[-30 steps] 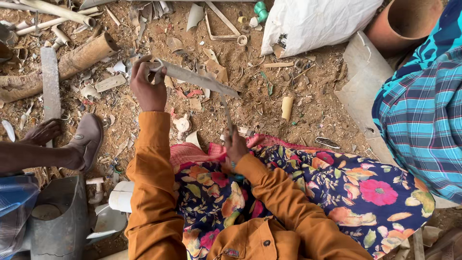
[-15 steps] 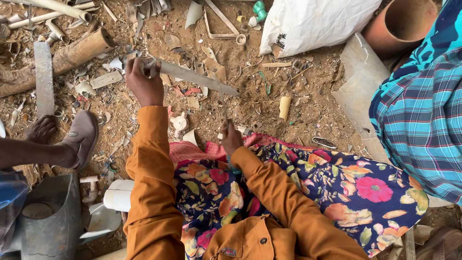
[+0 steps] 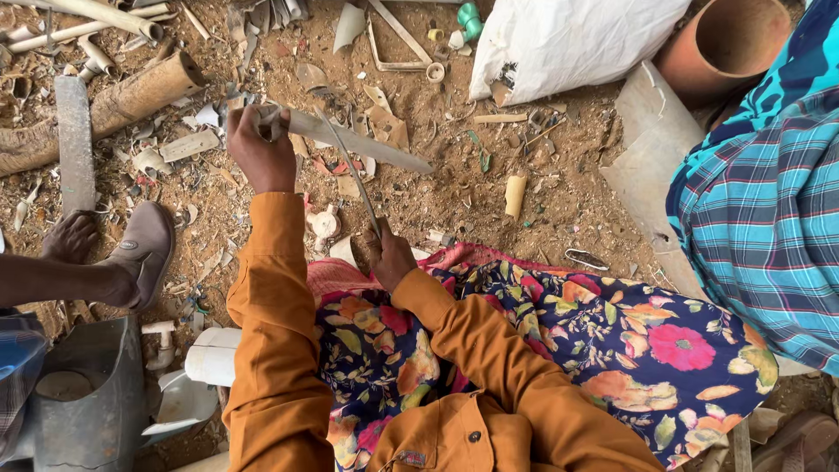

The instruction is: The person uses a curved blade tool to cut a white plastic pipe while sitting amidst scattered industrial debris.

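Our left hand (image 3: 260,147) grips a long flat grey strip (image 3: 367,144) above littered dirt (image 3: 559,188). Our right hand (image 3: 389,255) is closed around a thin blade (image 3: 350,170) crossing it.

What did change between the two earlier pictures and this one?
Little changed. The thin blade in the right hand now lies across the long flat strip, tip nearer the left hand; earlier it stood steeper. The left hand keeps its grip on the strip. The foot in a sandal stayed.

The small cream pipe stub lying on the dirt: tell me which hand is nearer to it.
Right. The right hand, gripping a thin blade, sits just left of the pipe stub. The left hand holds a flat grey strip farther left.
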